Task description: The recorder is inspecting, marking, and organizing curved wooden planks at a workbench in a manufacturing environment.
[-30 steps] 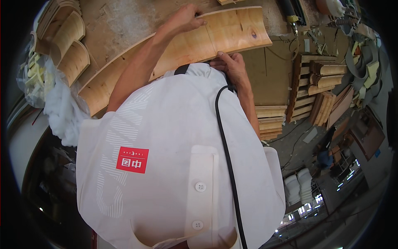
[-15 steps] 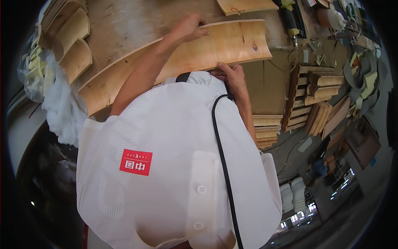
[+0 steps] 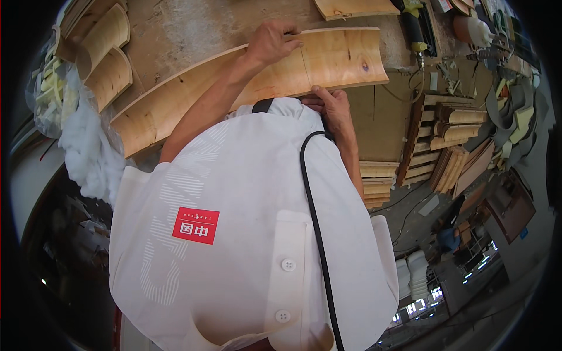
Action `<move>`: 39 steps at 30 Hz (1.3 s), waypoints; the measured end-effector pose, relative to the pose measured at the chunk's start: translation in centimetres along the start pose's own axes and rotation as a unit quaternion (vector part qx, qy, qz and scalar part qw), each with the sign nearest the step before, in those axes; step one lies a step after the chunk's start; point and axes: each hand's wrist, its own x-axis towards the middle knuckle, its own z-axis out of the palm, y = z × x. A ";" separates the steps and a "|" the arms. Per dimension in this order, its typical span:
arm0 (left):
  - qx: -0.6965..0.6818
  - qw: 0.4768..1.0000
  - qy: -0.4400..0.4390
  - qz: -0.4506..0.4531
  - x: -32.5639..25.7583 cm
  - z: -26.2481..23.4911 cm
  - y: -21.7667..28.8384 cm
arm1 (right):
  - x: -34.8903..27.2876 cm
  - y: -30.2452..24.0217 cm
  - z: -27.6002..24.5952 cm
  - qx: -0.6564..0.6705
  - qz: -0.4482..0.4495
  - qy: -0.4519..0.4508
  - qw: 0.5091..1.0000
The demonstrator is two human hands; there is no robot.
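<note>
A long curved plywood panel lies crosswise in front of me, hollow side up, with a dark knot near its right end. A thin line crosses it between my two hands; whether it is a drawn mark or a thread I cannot tell. My left hand is over the panel's far edge, fingers curled together around something small and dark that I cannot make out. At the near edge, my right hand grips the panel with the thumb on top and the fingers folded below, close to my white shirt.
More curved plywood pieces stand at the left by white fluffy stuffing. Another panel lies beyond. A black and yellow air tool and a bottle are at the far right. Wooden pieces are stacked on a pallet.
My left hand has shifted slightly to the right along the far edge, its fingers more curled. The right hand keeps its grip at the near edge. The whole view has moved a little.
</note>
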 end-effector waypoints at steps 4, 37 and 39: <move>0.032 0.999 -0.013 0.022 0.1 0.2 -0.3 | 0.0 0.3 -0.4 0.036 -0.002 -0.029 0.999; -0.030 0.990 -0.109 -0.088 2.0 -0.8 0.8 | 0.0 1.0 -0.4 0.035 -0.033 -0.039 0.998; -0.017 0.988 -0.117 -0.095 2.1 -1.1 1.2 | 0.1 1.0 -0.6 0.035 -0.027 -0.040 0.998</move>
